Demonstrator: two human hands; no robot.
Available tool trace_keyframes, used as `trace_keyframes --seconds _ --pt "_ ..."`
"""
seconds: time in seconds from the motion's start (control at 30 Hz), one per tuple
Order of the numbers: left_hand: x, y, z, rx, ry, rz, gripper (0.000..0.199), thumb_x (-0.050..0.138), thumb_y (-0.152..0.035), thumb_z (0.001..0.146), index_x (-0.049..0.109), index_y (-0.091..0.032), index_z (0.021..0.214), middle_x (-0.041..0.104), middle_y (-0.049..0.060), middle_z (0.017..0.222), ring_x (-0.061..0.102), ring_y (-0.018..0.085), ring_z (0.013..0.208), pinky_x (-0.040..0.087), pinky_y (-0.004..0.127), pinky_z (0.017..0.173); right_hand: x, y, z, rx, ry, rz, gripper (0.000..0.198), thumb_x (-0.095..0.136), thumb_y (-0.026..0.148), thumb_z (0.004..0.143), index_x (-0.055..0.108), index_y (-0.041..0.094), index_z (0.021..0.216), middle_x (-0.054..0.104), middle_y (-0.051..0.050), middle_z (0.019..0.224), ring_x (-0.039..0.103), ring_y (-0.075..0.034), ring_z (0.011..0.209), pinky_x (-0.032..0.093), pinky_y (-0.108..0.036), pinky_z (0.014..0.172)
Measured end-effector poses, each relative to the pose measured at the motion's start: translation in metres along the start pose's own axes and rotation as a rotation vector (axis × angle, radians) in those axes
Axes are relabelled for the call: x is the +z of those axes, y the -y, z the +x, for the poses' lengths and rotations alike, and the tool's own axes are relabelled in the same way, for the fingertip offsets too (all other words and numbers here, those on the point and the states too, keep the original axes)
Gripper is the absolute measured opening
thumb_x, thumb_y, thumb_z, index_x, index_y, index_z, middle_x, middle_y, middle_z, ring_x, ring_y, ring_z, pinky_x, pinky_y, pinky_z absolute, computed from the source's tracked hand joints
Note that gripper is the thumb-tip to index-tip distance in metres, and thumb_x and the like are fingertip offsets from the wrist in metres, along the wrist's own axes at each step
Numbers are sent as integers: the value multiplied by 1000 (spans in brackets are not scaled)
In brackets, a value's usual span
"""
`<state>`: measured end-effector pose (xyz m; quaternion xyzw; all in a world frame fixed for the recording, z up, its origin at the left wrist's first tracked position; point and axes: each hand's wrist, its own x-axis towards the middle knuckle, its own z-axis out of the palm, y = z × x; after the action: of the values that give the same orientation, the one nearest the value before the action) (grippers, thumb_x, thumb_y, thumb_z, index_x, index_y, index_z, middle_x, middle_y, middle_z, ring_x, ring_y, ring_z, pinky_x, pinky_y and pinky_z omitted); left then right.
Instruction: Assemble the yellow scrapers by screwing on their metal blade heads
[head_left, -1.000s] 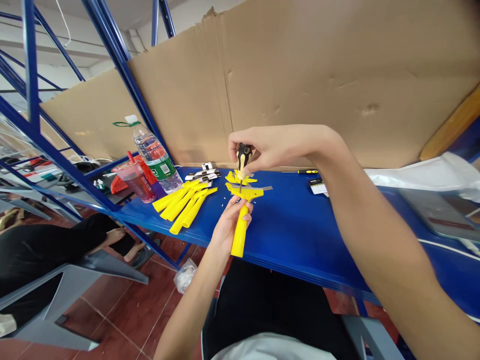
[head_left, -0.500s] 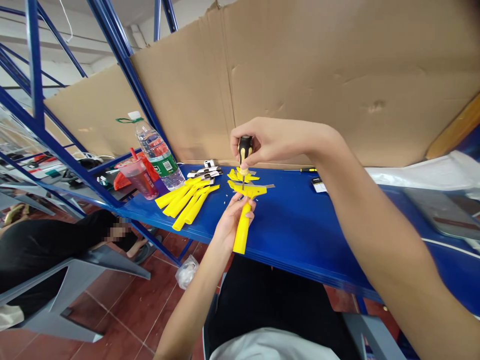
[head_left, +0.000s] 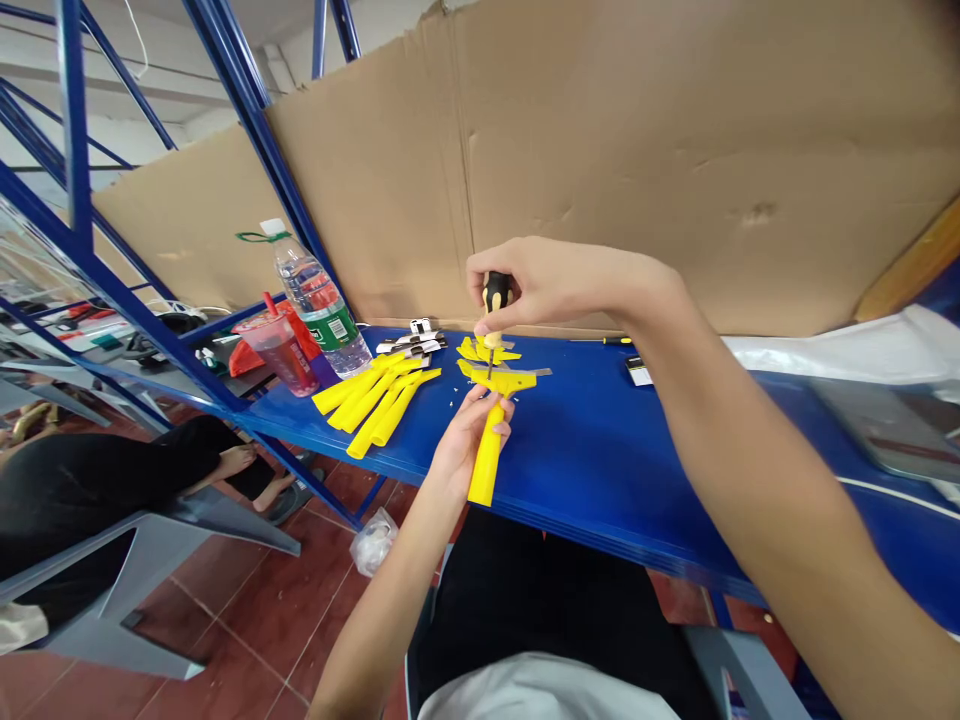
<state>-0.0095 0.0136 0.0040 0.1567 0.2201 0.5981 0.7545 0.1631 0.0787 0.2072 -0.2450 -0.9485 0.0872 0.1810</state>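
Note:
My left hand (head_left: 466,440) is closed round the upper handle of a yellow scraper (head_left: 487,465), whose wide head carries a thin metal blade. From above, my right hand (head_left: 525,285) grips a screwdriver (head_left: 496,292) with a black and cream handle. The screwdriver stands upright, its tip down at the left part of the scraper head; the exact contact point is too small to make out. Several yellow handles (head_left: 375,400) lie side by side to the left on the blue table (head_left: 592,450). Behind the held scraper is a small pile of yellow scraper heads (head_left: 484,348).
A water bottle (head_left: 322,310) and a pink drink cup (head_left: 281,350) stand at the back left. Black-and-white packets (head_left: 416,345) lie near the cardboard wall (head_left: 600,150). Another screwdriver (head_left: 616,341) and a small box (head_left: 638,371) are further right. A person sits on the left.
The right hand's fingers have turned slightly round the screwdriver handle. Both hands and the scraper otherwise keep nearly the same position; the view has shifted a little.

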Motion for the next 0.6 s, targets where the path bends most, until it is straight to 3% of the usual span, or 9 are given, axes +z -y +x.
trace_keyframes --seconds 0.17,0.33,0.5,0.6 --pt "-3 -1 1 6 24 4 35 78 -1 89 62 -21 112 70 11 127 73 11 84 47 13 56 -2 4 -2 -54 75 61 28 85 38 89 70 21 105 74 -4 101 62 -19 86 40 -32 69" --pt "-5 -1 0 0 50 22 37 79 -1 89 62 -22 114 70 11 129 73 10 85 48 13 56 0 2 -2 14 -55 -32 30 85 42 90 69 21 104 72 -4 95 61 -20 85 38 -33 68" --pt "-5 -1 0 30 53 1 34 79 -3 90 62 -22 112 69 11 131 72 9 86 48 12 58 -1 -7 -1 -20 71 49 34 87 39 87 69 21 109 75 -5 104 63 -20 87 40 -33 69" --pt "-5 -1 -2 29 64 28 34 81 -4 90 63 -22 112 70 11 130 72 10 86 48 13 58 -1 -5 -1 -8 43 48 28 84 42 89 69 21 102 75 -4 96 62 -20 85 39 -33 69"
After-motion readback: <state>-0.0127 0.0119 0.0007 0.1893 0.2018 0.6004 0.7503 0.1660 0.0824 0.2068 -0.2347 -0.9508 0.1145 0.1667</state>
